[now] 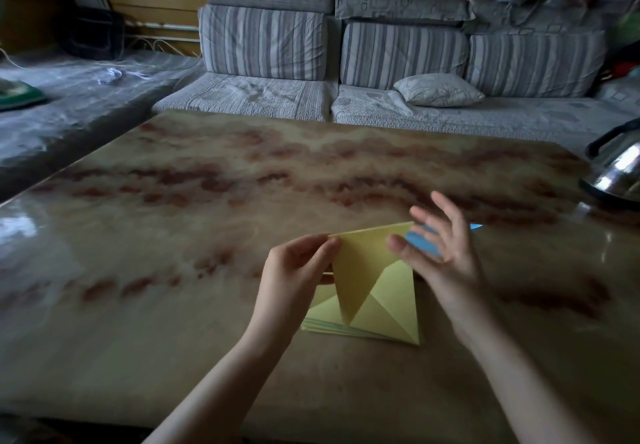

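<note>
Slippage of the yellow sheet [360,270], pinched only by the left hand [296,270] while the right hand [440,253] spreads open beside it, could skew the crease.

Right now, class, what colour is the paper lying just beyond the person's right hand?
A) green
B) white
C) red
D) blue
D: blue paper shows between the spread fingers of the right hand, beyond the folded yellow sheet that the left hand pinches.
</note>
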Available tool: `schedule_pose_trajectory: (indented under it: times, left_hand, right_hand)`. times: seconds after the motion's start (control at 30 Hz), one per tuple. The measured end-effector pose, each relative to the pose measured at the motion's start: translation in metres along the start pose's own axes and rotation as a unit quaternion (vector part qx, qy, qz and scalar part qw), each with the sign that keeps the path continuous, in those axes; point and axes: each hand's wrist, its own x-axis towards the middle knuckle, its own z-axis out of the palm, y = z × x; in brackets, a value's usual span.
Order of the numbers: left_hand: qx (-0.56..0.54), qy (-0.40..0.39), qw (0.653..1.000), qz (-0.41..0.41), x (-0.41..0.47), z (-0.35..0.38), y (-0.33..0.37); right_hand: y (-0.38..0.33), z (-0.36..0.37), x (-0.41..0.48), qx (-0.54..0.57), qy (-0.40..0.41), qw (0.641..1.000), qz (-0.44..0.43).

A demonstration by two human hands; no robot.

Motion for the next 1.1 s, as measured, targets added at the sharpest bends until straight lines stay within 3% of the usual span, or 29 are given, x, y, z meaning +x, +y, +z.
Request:
schedule_pose_trajectory:
  times: [0.2,0.33,0.67,1.1]
  left_hand:
    - [0.155,-0.085,0.983,0.055,0.002,-0.005,-0.001]
    - [0.19,-0.118,0.972,0.071,-0.001,-0.002,0.0]
    - [0.14,-0.022,0.987,0.08,-0.006,0.003,0.0]
    - [0.167,-0.043,0.983,0.06,-0.004,-0.002,0.004]
  right_hand:
    - [-0.019,-0.021,0.001,-0.104,-0.11,0.988,-0.026]
    - [-0.012,-0.015,-0.001,-0.144,-0.145,0.979,-0.027]
    - [-0.001,0.001,-0.007,-0.066,-0.129,0.989,-0.008]
    - [-0.002,0.001,-0.008,-0.069,-0.14,0.988,-0.009]
